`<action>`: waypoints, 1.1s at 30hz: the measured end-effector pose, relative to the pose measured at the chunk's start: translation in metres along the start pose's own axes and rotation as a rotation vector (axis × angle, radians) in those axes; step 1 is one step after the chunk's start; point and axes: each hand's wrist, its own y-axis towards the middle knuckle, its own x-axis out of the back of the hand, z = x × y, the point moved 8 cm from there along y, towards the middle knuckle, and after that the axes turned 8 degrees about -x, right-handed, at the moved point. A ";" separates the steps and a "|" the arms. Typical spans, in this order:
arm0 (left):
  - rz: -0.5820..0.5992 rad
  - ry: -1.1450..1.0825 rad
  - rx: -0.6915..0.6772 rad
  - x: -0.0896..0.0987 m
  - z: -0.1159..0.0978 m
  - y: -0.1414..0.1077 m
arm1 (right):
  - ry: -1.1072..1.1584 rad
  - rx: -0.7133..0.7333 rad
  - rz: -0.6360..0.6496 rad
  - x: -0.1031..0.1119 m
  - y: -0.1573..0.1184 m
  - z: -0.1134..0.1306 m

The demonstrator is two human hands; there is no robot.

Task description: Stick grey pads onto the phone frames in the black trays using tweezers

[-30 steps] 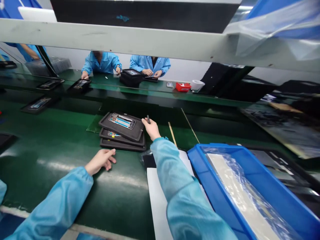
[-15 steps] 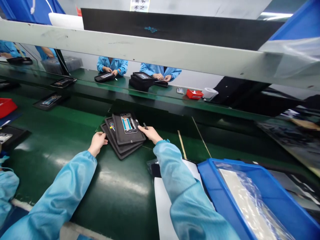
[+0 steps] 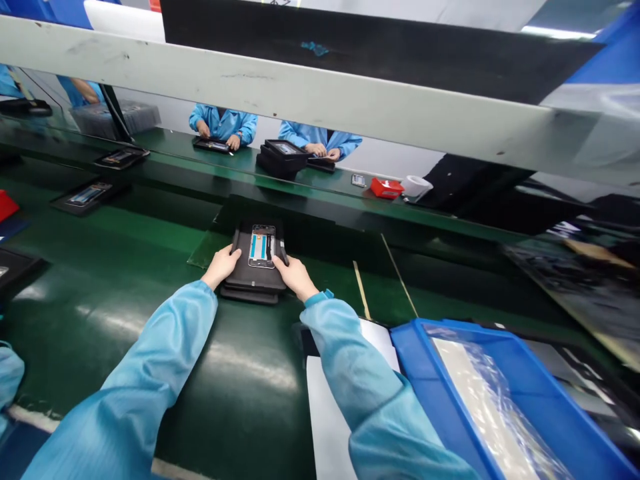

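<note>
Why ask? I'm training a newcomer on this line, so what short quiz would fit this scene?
1. Which touches the dark top tray: the left hand, the right hand, or both?
2. True or false: the blue plastic bin stands to the left of the hands.
3. What colour is the small box at the far bench?

Key: 1. Both. 2. False, it stands to their right. 3. Red.

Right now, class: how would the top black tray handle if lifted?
The top black tray looks flat and rigid, probably light for its size. Stacked on another tray, it may slide if pushed. The phone frame in it could shift if tilted.
</note>
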 end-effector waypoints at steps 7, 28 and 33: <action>-0.046 0.139 0.002 0.013 -0.036 -0.009 | -0.057 -0.015 -0.184 0.008 -0.024 0.018; 0.117 0.223 0.098 0.023 0.024 -0.304 | 0.758 -0.124 -0.135 0.121 -0.228 -0.128; 0.146 0.494 -0.413 0.001 -0.065 -0.258 | 0.751 -0.069 -0.002 0.098 -0.209 -0.131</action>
